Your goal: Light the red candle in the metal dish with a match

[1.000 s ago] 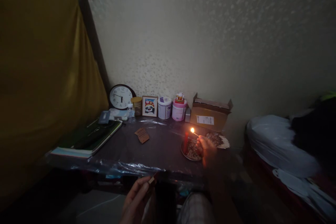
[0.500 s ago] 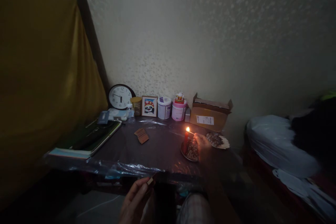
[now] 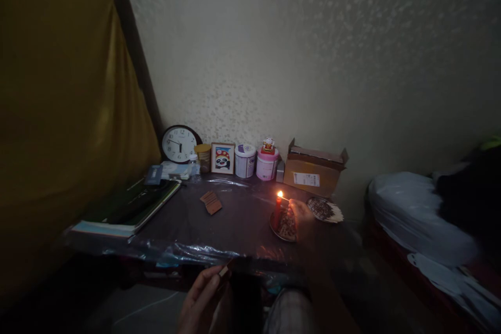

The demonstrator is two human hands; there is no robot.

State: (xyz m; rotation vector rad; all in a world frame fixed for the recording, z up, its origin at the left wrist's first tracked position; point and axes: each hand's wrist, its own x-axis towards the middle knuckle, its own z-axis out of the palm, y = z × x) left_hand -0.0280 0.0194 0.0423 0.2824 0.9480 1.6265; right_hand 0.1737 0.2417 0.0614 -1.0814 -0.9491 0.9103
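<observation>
A red candle [image 3: 277,215] stands upright on a small plate [image 3: 282,239] with a mottled brown and white surface. My right hand [image 3: 301,213] pinches a thin matchstick [image 3: 285,199] whose far end meets the flame [image 3: 279,194] at the candle's top. I cannot tell whether wick, match or both are burning. Low in front of the table edge, my left hand [image 3: 201,292] is closed on a small matchbox-like piece [image 3: 223,271], mostly hidden, with a pale edge showing. Brown flat cardboard pieces [image 3: 211,202] lie on the table's middle.
Right of my right hand sits a dish [image 3: 319,209] with pale sticks [image 3: 335,214] fanned beside it. A cardboard box [image 3: 313,172], tins [image 3: 245,162], a framed panda picture [image 3: 223,158] and a clock [image 3: 179,144] line the wall. Books [image 3: 129,211] lie left on the plastic-covered table [image 3: 235,224].
Almost nothing differs. My right hand keeps the matchstick at the candle flame, and my left hand stays in place.
</observation>
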